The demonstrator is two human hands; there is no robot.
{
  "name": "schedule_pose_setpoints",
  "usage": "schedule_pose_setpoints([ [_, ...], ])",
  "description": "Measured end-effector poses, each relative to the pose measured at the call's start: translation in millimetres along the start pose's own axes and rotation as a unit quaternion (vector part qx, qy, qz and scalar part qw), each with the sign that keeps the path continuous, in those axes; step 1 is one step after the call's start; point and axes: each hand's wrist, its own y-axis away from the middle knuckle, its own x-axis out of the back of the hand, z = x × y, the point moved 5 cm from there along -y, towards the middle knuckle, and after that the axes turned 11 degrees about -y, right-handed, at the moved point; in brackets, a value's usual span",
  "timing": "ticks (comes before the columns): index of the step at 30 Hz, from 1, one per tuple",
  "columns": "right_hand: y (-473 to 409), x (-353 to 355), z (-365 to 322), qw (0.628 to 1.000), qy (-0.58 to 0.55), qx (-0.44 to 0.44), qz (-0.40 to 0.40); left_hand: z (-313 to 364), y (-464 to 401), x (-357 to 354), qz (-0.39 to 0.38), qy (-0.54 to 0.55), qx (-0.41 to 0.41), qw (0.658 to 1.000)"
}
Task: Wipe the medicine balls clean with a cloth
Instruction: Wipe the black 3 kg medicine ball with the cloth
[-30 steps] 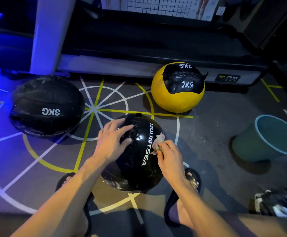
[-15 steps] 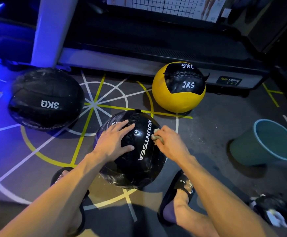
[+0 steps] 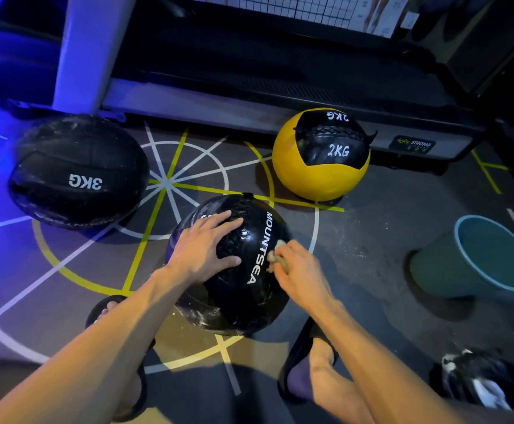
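Note:
A black medicine ball marked MOUNTSEA (image 3: 249, 289) sits on the floor between my feet. My left hand (image 3: 205, 249) lies flat on its upper left side, fingers spread. My right hand (image 3: 298, 267) grips a small bunched pale cloth (image 3: 275, 257) and presses it against the ball's right side, beside the lettering. White smears show on the ball's lower part. A black 3KG ball (image 3: 78, 172) rests at the left, dusty on top. A yellow and black 2KG ball (image 3: 321, 154) stands at the back right.
A teal bucket (image 3: 491, 258) stands on the floor at the right. A treadmill base (image 3: 249, 105) runs along the back behind the balls. A dark bundle with white (image 3: 476, 381) lies at the lower right. Yellow and white lines mark the floor.
My right hand with the cloth has slid up the ball's right side and then a little back down by the lettering. My left hand has stayed flat on the ball.

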Motion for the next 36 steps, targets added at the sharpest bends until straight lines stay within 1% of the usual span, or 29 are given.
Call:
schedule_pose_setpoints([
  [2,20,-11,-7,0.998,0.008,0.020,-0.055,-2,0,0,-0.001,0.005,0.004,1.000],
  [3,23,-13,-6,0.997,0.013,0.023,-0.071,-2,0,-1,0.000,0.008,0.002,1.000],
  [4,20,-10,-4,0.997,0.016,0.023,-0.070,-2,0,-2,0.002,0.012,0.002,1.000],
  [8,-10,8,10,1.000,0.001,-0.016,0.018,-1,-2,-1,0.005,0.021,0.002,1.000],
  [11,-4,2,7,0.998,-0.016,-0.016,0.056,-4,-3,-2,0.003,0.023,0.005,1.000],
  [13,19,-15,-2,0.999,-0.035,0.010,0.038,-7,-4,-2,0.002,0.025,0.006,1.000],
  [15,40,-28,-8,0.998,-0.044,0.039,-0.010,-7,-3,-2,0.003,0.029,0.007,1.000],
  [16,42,-28,-6,0.998,-0.044,0.042,-0.025,-7,-3,-2,0.005,0.031,0.006,0.999],
  [17,37,-21,-3,0.998,-0.047,0.023,-0.023,-6,-2,-2,0.005,0.032,0.007,0.999],
  [18,27,-9,1,0.998,-0.060,-0.006,0.005,-5,-2,-1,0.004,0.032,0.008,0.999],
  [19,16,6,6,0.995,-0.081,-0.036,0.054,-5,-2,-1,0.004,0.030,0.007,1.000],
  [20,4,21,11,0.988,-0.099,-0.054,0.110,-5,-3,0,0.004,0.026,0.006,1.000],
  [21,-7,31,13,0.982,-0.105,-0.061,0.142,-6,-3,0,0.003,0.024,0.005,1.000],
  [22,-17,33,15,0.984,-0.098,-0.063,0.134,-6,-3,1,0.002,0.025,0.005,1.000],
  [24,-25,21,14,0.992,-0.076,-0.068,0.075,-6,-3,0,0.001,0.031,0.005,1.000],
  [25,-24,15,13,0.993,-0.067,-0.074,0.062,-5,-3,0,0.000,0.030,0.004,1.000],
  [28,-5,1,7,0.994,-0.065,-0.059,0.061,-8,-3,0,0.003,0.030,0.006,1.000],
  [30,14,-9,2,0.996,-0.069,-0.043,0.029,-10,-3,0,0.004,0.031,0.006,1.000],
  [32,15,-11,5,0.998,-0.057,-0.033,0.006,-10,-2,-2,0.007,0.034,0.004,0.999],
  [33,8,-6,8,0.998,-0.052,-0.037,0.009,-8,-2,-3,0.009,0.036,0.004,0.999],
  [36,-15,9,18,0.994,-0.048,-0.079,0.062,-3,-4,-3,0.003,0.032,0.001,0.999],
])
